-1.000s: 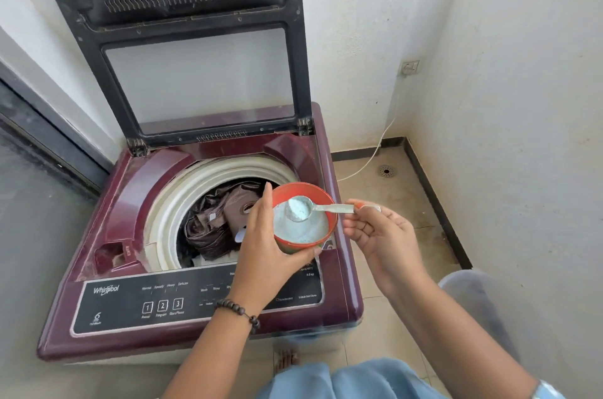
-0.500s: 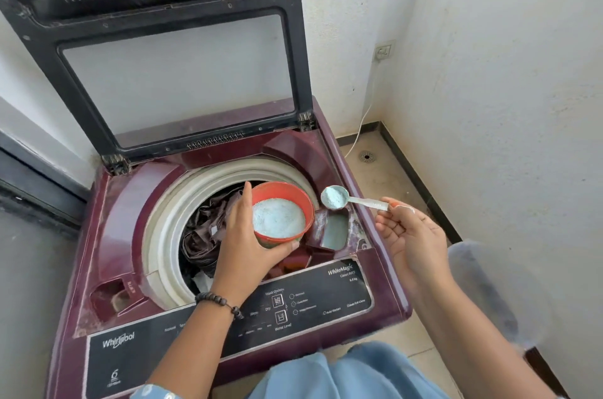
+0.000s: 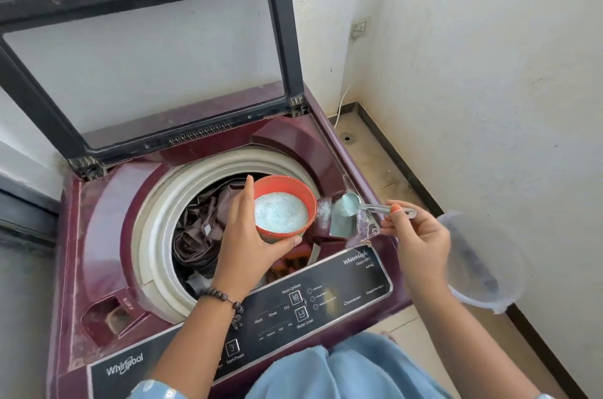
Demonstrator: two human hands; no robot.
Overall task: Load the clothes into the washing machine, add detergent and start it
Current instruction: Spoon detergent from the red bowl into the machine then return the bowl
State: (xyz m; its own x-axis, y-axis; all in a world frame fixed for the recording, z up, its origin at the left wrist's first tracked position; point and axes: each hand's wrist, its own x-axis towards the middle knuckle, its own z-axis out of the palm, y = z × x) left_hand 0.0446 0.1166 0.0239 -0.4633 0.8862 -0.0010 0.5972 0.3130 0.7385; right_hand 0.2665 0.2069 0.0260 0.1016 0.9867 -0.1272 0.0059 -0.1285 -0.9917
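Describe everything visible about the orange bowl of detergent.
The round orange plastic-looking bowl is held upright in the left hand, fingers curled under its base and thumb along its far rim, above the front right of the drum opening. It holds pale white-blue detergent powder, well below the rim. A green tint shows low on its outside. Its right edge sits beside the open detergent drawer; whether they touch is unclear.
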